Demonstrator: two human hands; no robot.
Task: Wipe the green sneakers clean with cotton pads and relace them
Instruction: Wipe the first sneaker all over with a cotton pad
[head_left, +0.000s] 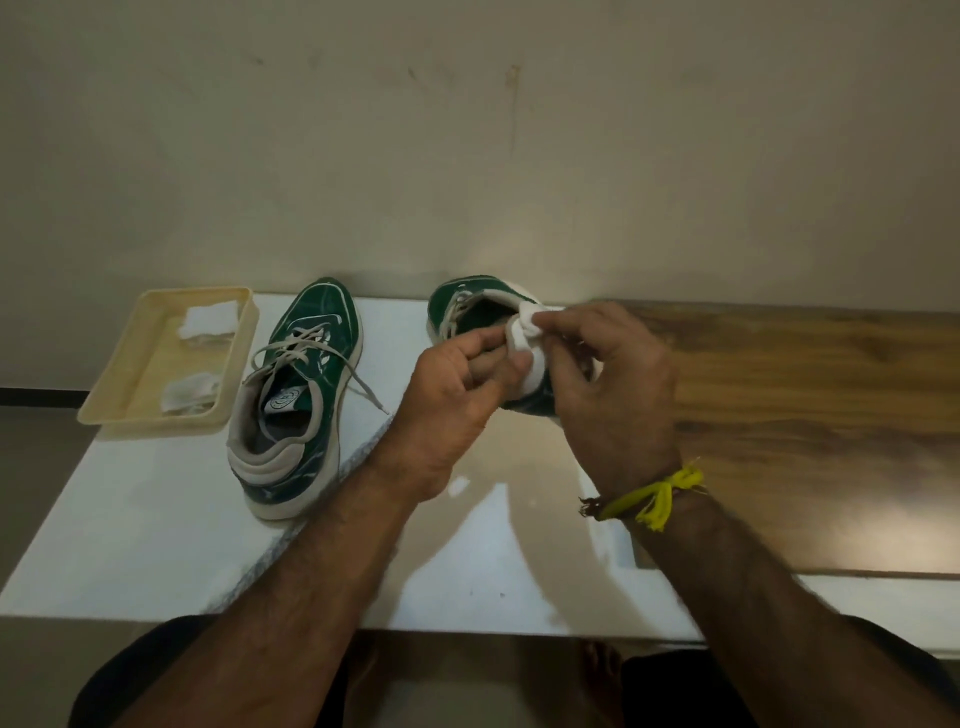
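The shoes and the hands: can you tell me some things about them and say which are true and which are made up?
1. Both hands are on the right sneaker. True.
2. The left sneaker has no laces. False: laces cross it, loose and untied.
3. The right hand pinches a white cotton pad at the shoe's heel collar. True.
4. The tray is red. False: it is cream, with white pads inside.
5. A yellow thread band is on the left wrist. False: it is on the right wrist.
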